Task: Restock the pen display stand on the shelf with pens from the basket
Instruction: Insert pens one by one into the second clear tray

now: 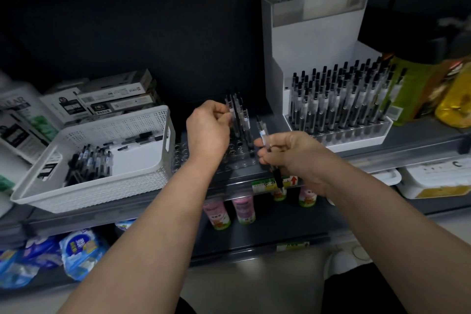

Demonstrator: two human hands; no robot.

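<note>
My left hand [207,130] pinches a pen [231,109] upright at the stand [237,159]; right hand [293,154], four o'clock, grips a second pen [263,135]; lower it plumb.

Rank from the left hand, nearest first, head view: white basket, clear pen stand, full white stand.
1. clear pen stand, under the left hand, fingers pinching a pen there.
2. white basket, to the left.
3. full white stand, far right.

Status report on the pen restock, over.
Left hand pinches a pen at the clear stand. Right hand grips a second pen. Basket holds more. Nothing blocking the slots.
</note>
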